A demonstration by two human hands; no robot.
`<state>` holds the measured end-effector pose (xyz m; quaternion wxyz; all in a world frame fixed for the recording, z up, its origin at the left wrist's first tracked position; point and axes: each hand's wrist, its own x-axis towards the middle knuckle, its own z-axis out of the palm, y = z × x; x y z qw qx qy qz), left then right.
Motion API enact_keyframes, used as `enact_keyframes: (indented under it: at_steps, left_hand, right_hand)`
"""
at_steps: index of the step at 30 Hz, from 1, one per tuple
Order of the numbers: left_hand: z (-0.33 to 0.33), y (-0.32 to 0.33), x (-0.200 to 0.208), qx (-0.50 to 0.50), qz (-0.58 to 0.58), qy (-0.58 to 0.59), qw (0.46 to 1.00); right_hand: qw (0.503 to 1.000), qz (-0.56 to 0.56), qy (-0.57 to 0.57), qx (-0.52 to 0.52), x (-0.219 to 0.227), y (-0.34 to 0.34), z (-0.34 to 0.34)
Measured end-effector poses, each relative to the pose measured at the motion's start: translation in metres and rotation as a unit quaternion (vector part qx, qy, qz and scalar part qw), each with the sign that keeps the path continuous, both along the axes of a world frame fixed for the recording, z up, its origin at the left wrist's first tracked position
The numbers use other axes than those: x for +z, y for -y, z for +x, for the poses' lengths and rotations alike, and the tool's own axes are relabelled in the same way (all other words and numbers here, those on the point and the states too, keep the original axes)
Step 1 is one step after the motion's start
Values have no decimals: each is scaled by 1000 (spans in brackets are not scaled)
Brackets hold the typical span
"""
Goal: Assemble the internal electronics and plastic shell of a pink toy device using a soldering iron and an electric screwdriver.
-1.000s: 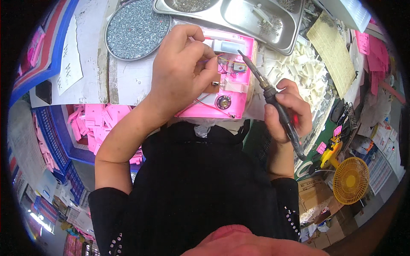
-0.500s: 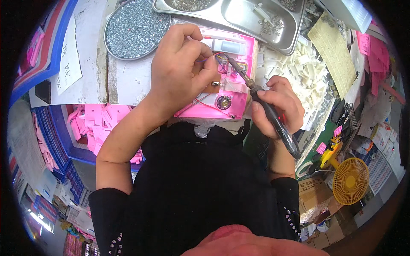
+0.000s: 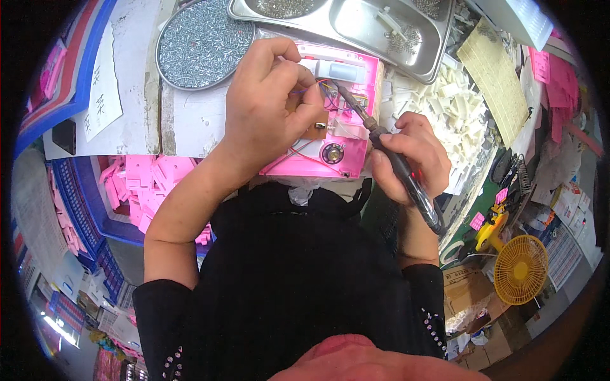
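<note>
A pink plastic casing (image 3: 348, 166) lies on the table in front of me, with thin coloured wires (image 3: 328, 89) and a round metal-rimmed part (image 3: 332, 153) inside. My left hand (image 3: 270, 95) reaches over its left side, thumb and forefinger pinched on a thin wire. Under that hand a brown board (image 3: 316, 131) is partly hidden. My right hand (image 3: 419, 155) grips a soldering iron (image 3: 413, 197) by its black handle, from the right. The iron's metal tip points up and left, among the wires beside my left fingertips; whether it touches them I cannot tell.
A round tray of screws (image 3: 203, 47) stands at the far left, a steel compartment tray (image 3: 375, 32) at the back. White plastic pieces (image 3: 438, 105) are heaped on the right. Pink parts (image 3: 146, 181) fill a blue crate at left. A yellow fan (image 3: 521, 270) stands low right.
The soldering iron and my right hand have shifted very slightly up and left. My left hand keeps its pinch in nearly the same place.
</note>
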<state>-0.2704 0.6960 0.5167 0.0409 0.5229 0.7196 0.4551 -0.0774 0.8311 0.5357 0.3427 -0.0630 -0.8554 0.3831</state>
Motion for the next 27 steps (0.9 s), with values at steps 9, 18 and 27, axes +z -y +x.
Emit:
enact_keyframes:
  at_steps: [9,18,27]
  left_hand:
    - [1,0,0,6,2,16,1000]
    - [0,-3,-2,10,28,-13,999]
    - [0,-4,-1,12,34,-21,999]
  right_hand:
    - [998,57,29,21,4,-7,0]
    - [999,20,21,29,7,-10,5]
    - [999,5,7,31,7,-13,4]
